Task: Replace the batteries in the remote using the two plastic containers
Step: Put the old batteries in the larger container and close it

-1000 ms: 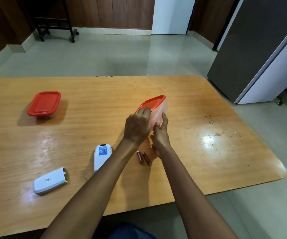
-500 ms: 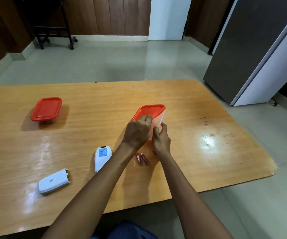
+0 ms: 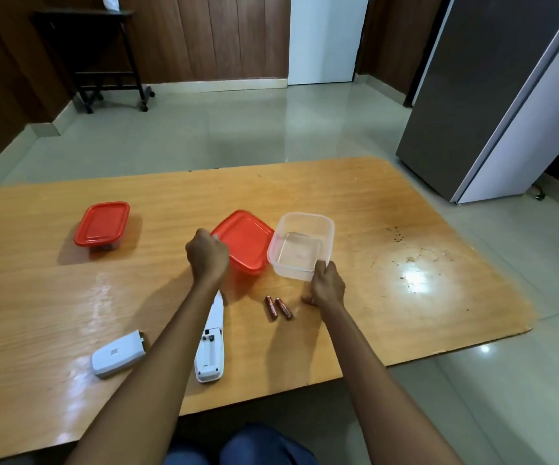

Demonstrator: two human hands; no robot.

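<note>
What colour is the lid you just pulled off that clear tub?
Red, a rounded square plastic lid held in the left hand; head view shows it.

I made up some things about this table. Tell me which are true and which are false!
1. The left hand holds a red lid. True.
2. The clear container is full of batteries. False: it looks empty; the two batteries lie on the table.
3. The other container still has its red lid on. True.
4. The right hand is picking up the batteries. False: it holds the clear container's near edge.
5. The remote has its battery cover on. False: the cover lies apart, to its left.
</note>
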